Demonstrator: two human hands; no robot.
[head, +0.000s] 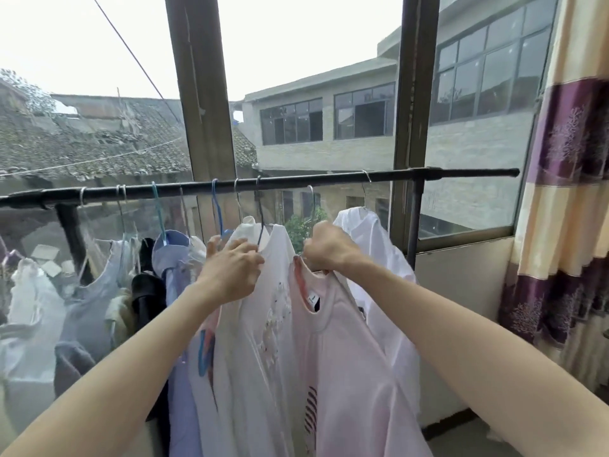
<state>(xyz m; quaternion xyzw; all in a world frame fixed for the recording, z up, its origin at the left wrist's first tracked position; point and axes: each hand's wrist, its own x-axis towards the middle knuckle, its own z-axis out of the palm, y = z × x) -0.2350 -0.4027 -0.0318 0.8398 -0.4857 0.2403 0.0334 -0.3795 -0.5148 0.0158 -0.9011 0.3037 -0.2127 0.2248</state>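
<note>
A black clothes rail [296, 183] runs across the window with several garments on hangers. My right hand [329, 247] grips the hanger and collar of a pale pink shirt [349, 364]; the hanger's silver hook [311, 201] hangs just below the rail. My left hand [232, 268] holds the shoulder of a white shirt with a beaded front [263, 324], fingers curled into the fabric next to its dark hanger hook [260, 209]. A white hooded garment [369, 232] hangs to the right of my right hand.
Further left on the rail hang a blue collared shirt [171, 252], a black item [148, 291], a light blue top [95, 298] and a white lacy piece [29, 298]. A striped purple and cream curtain [566, 192] falls at the right. Behind is the window frame [201, 94].
</note>
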